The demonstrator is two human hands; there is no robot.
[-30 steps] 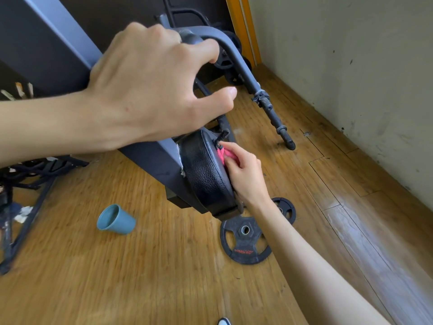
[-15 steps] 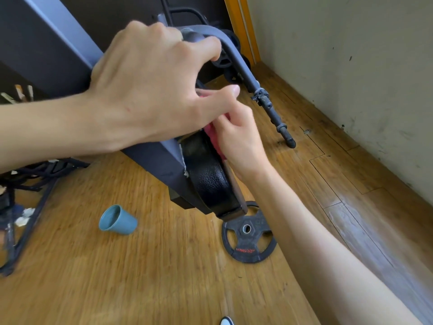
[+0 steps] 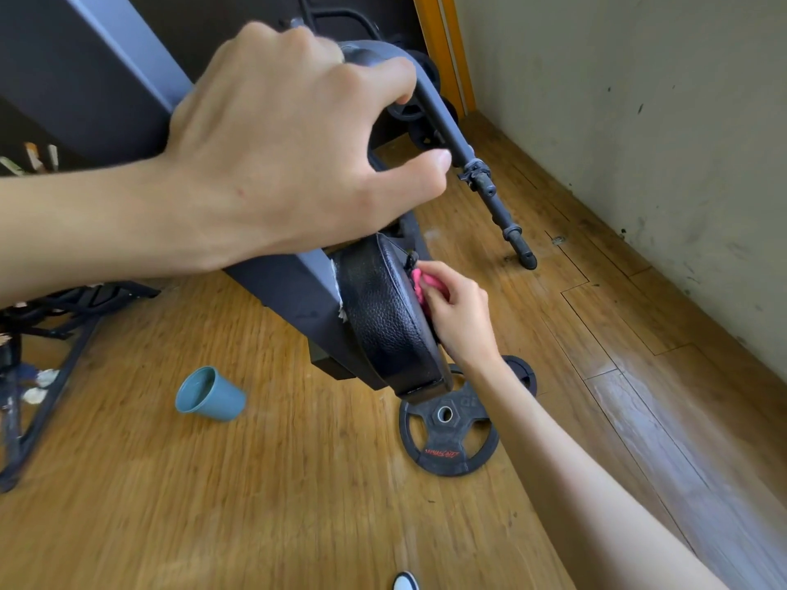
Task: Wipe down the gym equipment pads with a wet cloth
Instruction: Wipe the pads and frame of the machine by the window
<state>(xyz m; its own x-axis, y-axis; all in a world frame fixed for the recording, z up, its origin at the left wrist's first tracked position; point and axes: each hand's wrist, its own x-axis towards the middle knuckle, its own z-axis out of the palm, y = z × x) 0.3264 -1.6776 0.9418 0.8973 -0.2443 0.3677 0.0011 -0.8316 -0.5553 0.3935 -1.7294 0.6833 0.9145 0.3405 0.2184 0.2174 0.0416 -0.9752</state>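
Pressing pink cloth [image 3: 419, 286] on black pad [image 3: 385, 317] face, R hand [image 3: 462, 319] clenched it; L hand [image 3: 294, 151] gripped grey bar [image 3: 443, 121] at 12 o'clock. Cup [image 3: 211, 393] at 8.

From my feed, the pad [image 3: 385, 317] is black with a pebbled leather grain, and a ragged white strip shows along its left seam. The cloth [image 3: 419, 283] against it is bright pink. The frame [image 3: 140, 74] looks dark charcoal with a paler grey-blue face. The cup [image 3: 211, 393] is a muted teal. The weight plate [image 3: 447, 436] is black with red lettering I can't read. The floor [image 3: 255, 483] is honey-brown streaked wood; the wall [image 3: 639, 100] dull beige with dark specks, beside an orange-yellow trim [image 3: 447, 49].
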